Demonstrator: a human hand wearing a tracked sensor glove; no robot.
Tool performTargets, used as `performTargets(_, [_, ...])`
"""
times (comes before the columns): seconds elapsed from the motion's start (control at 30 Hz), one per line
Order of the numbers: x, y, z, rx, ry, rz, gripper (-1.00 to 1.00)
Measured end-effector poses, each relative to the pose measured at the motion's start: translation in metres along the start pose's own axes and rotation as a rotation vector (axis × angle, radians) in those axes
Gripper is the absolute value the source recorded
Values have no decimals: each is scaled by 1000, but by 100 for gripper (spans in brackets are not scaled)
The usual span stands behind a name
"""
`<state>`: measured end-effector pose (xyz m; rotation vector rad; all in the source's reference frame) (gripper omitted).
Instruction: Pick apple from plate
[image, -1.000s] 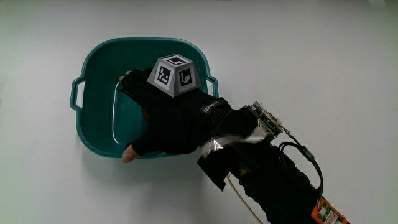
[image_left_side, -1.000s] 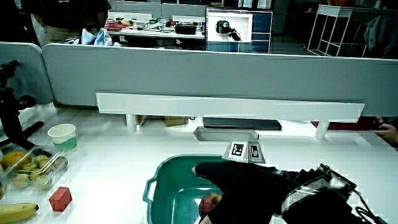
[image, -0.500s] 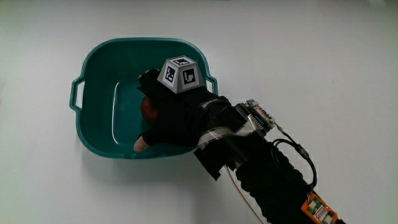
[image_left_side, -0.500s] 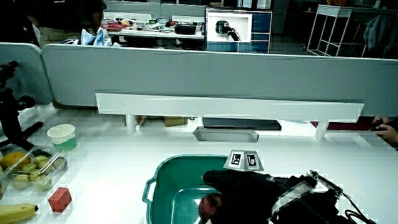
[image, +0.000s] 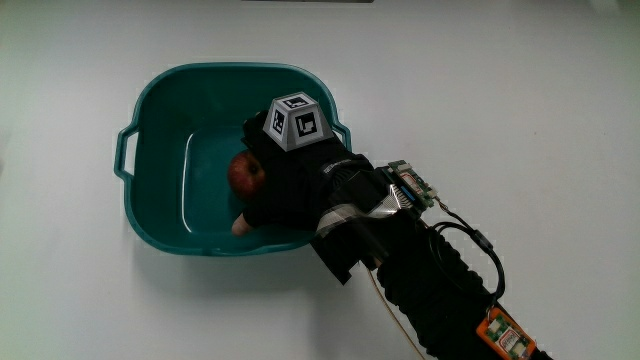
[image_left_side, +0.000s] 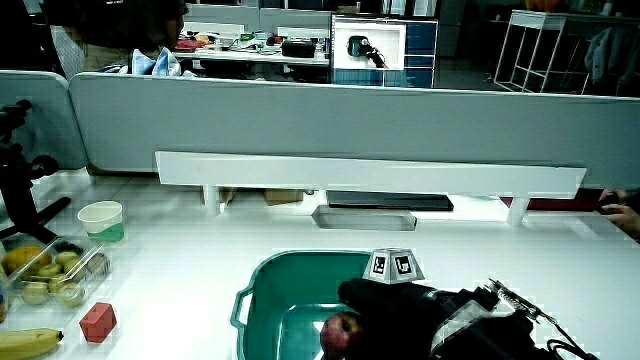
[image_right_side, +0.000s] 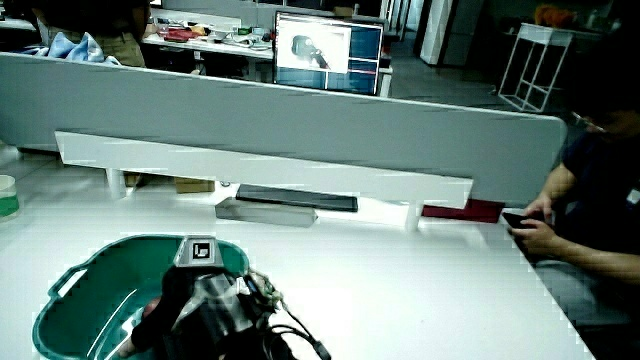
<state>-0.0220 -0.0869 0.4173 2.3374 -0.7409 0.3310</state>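
Observation:
A red apple (image: 243, 172) lies inside a teal basin (image: 160, 85) with two handles; no plate is in sight. The gloved hand (image: 262, 185) reaches into the basin, its fingers and thumb curled around the apple. The patterned cube (image: 298, 120) sits on its back. In a side view the apple (image_left_side: 340, 330) shows against the palm of the hand (image_left_side: 385, 310), low in the basin (image_left_side: 255, 290). In a side view the hand (image_right_side: 175, 300) hides the apple inside the basin (image_right_side: 70, 280).
A red block (image_left_side: 96, 320), a banana (image_left_side: 25, 342), a clear box of fruit (image_left_side: 45, 272) and a paper cup (image_left_side: 100, 218) stand near the table's edge. A grey tray (image_left_side: 362, 216) lies between the basin and the low partition (image_left_side: 370, 170).
The hand has drawn back a little toward the basin's rim and its fingers have curled in. The apple, hidden under the hand before, now shows beside the fingers.

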Motion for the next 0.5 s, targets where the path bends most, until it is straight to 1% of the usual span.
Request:
performTargets(0.03, [-1,-3,4,9,-7,8,100])
performTargets(0.07, [0,-5,7,6,-3,15,100])
performTargets(0.1, [-1,-9,12,25,-4,13,100])
performTargets(0.17, [-2,-17,20,28,1,27,100])
performTargets(0.2, [-3,-22,24,46,-25,22,100])
performTargets(0.23, [-2,-24,27,49,-26,29,100])
performTargets(0.27, [-2,-28,31,46,-20,33,100])
performTargets(0.3, [-4,-34,38,71,-14,38,100])
performTargets(0.33, [-3,-37,40,63,-16,47,100])
performTargets(0.37, [-3,-41,45,85,-27,46,100])
performTargets(0.47, [-5,-50,55,110,-25,52,100])
performTargets(0.5, [-4,-51,56,103,-16,66,100])
